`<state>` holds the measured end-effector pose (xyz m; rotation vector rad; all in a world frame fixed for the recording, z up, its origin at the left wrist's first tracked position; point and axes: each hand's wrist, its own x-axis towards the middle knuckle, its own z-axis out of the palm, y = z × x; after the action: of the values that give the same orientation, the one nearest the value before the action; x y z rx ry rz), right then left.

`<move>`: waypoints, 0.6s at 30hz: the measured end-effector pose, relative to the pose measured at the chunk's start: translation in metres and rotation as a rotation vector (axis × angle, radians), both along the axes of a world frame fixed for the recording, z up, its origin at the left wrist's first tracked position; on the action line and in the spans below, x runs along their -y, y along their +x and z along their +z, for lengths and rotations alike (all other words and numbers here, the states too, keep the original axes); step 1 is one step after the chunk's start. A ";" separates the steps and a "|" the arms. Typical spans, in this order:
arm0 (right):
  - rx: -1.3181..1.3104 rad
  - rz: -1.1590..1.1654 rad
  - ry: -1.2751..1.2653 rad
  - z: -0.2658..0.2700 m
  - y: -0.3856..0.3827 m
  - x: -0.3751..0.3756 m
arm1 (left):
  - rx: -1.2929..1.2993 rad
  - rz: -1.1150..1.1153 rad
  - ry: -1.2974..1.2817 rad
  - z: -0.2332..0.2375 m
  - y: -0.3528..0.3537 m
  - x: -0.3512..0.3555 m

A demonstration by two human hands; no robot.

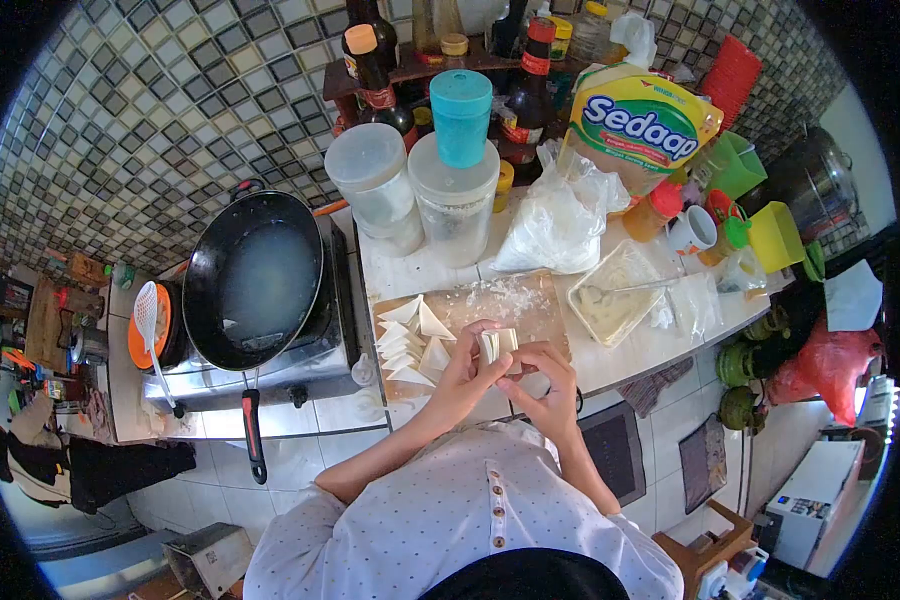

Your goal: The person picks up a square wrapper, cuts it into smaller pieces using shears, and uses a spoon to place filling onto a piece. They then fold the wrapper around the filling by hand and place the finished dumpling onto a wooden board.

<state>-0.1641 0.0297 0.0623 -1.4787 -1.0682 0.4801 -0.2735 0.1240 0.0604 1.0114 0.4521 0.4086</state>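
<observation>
The left hand and the right hand are meeting in front of the person's chest. Both are pinching one dough wrapper between their fingertips, clamped on it from either side. The wrapper is showing pale cream-white, thin and folded into a small squarish packet, just above the floury wooden board. Just left of the grip, a pile of folded triangles is lying on the board. Right of it, a tray of filling is holding a spoon.
</observation>
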 end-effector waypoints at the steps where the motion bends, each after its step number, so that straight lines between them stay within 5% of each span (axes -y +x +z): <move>1: 0.000 0.000 0.000 -0.001 0.000 0.000 | 0.000 0.000 0.000 0.000 0.000 0.000; 18: -0.032 0.013 -0.023 0.003 -0.001 0.001 | -0.033 0.015 0.010 0.006 -0.001 0.001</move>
<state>-0.1654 0.0282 0.0651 -1.4799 -1.0510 0.5251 -0.2750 0.1227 0.0667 1.0257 0.4878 0.4091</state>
